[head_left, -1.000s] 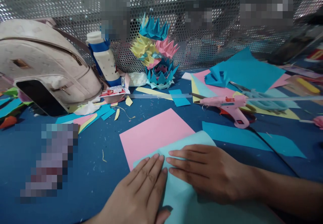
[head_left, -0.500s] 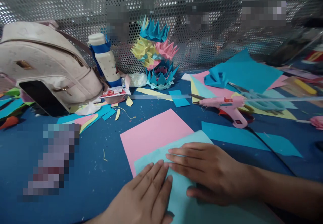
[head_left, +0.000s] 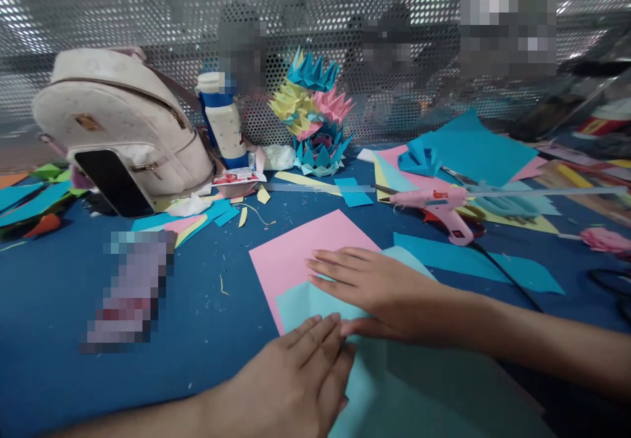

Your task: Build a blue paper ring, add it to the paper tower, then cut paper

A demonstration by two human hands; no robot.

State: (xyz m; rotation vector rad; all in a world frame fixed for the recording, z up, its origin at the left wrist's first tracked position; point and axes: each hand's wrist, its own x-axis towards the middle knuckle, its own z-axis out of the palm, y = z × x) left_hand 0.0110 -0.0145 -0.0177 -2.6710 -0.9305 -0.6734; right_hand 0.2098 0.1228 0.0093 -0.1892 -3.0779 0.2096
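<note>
A light turquoise sheet of paper (head_left: 394, 392) lies on a pink sheet of paper (head_left: 296, 254), whose far corner sticks out beyond it. My left hand (head_left: 300, 372) rests on the near left part of the turquoise sheet, fingers stretched out and close together. Farther up, my right hand (head_left: 379, 287) lies flat with spread fingers, its tips reaching past the turquoise edge over the pink paper. Its thumb comes close to the left fingertips. Neither hand grips anything. The palms hide part of both sheets.
A pink glue gun (head_left: 444, 208) with a clear glue stick lies right, beside a blue paper strip (head_left: 478, 260). Folded paper crowns (head_left: 315, 116) stack by the perforated metal panel (head_left: 384, 102). A backpack (head_left: 123, 116), phone (head_left: 114, 183) and bottle (head_left: 224, 125) stand left.
My right hand has slid away from me across the turquoise paper, onto the pink sheet's area. My left hand stays on the turquoise sheet. The camera view has shifted slightly.
</note>
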